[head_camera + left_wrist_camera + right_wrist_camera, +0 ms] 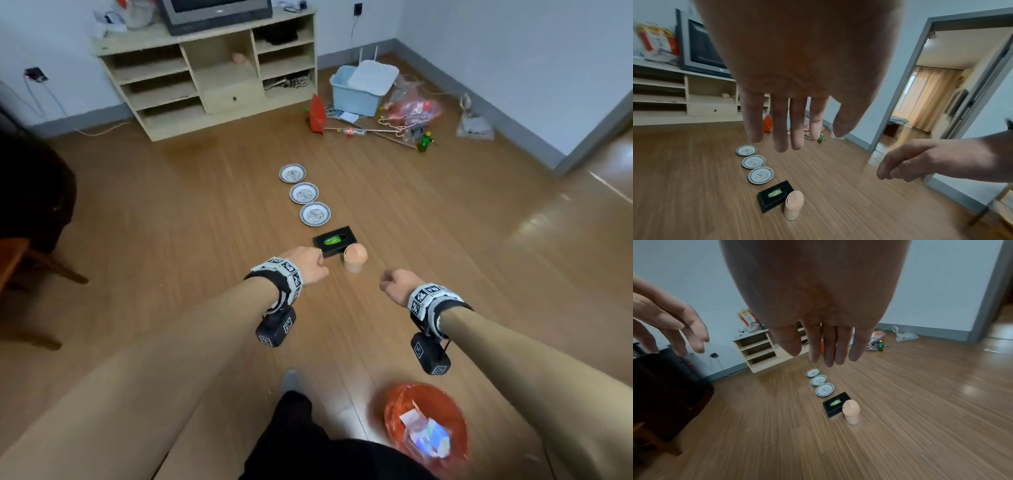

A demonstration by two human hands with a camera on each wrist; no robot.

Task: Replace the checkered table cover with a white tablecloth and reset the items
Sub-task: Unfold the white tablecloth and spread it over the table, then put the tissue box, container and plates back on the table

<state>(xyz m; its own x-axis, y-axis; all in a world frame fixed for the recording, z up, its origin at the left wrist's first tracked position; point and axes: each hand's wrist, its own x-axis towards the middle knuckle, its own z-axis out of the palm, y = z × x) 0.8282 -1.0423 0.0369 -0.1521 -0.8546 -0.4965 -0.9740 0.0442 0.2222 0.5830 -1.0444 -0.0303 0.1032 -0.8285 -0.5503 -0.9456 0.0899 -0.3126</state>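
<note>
Three blue-rimmed plates [314, 214] lie in a row on the wooden floor, with a black tissue box [335, 240] and a peach lidded cup [355, 258] nearer me. My left hand [306, 262] hangs above the floor just left of the box, fingers straight and holding nothing, as the left wrist view shows [785, 129]. My right hand [394, 282] hangs to the right of the cup, also with relaxed straight fingers [828, 350] and nothing in it. No table or tablecloth is in view.
A cream shelf unit [212, 72] with a television stands at the far wall. A blue bin [359, 89], a red dustpan [317, 114] and bags clutter the far right floor. An orange basket [424, 421] sits by my feet; a dark chair [30, 212] stands left.
</note>
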